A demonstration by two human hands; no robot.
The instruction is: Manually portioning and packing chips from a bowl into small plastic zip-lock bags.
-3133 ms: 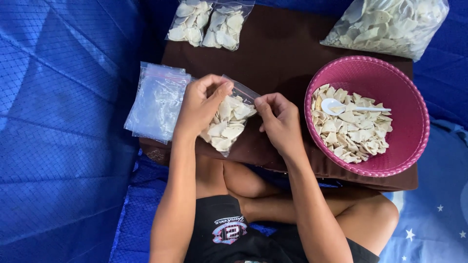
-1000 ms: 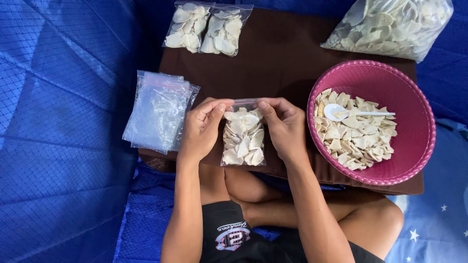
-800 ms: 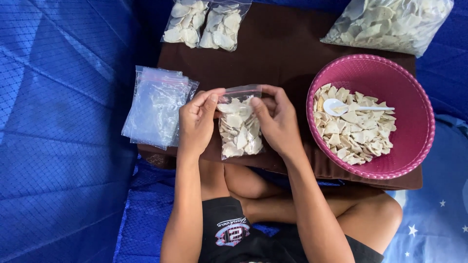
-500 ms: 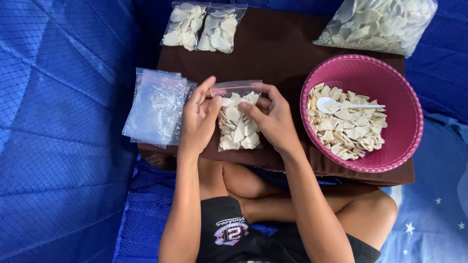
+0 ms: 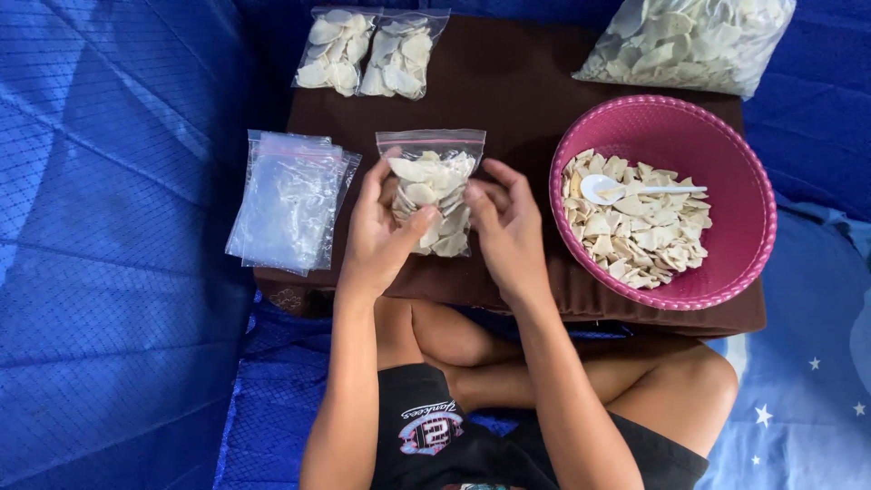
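A small clear zip bag of pale chips (image 5: pixel 433 186) stands upright over the brown cloth-covered board (image 5: pixel 508 82). My left hand (image 5: pixel 383 227) grips its left side and my right hand (image 5: pixel 505 227) its right side, thumbs pressing the front. To the right sits a pink bowl (image 5: pixel 739 172) holding loose chips (image 5: pixel 635 231) and a white spoon (image 5: pixel 621 189). A stack of empty clear zip bags (image 5: pixel 286 200) lies left of my left hand.
Two filled small bags (image 5: pixel 367 53) lie at the board's far left edge. A large clear bag of chips (image 5: pixel 694 38) rests at the far right corner. Blue quilted bedding (image 5: pixel 109 254) surrounds the board. My crossed legs are under its near edge.
The filled bag was tilted and worked at its top earlier; now it is upright between both hands, which have slid down from the seal to its sides.
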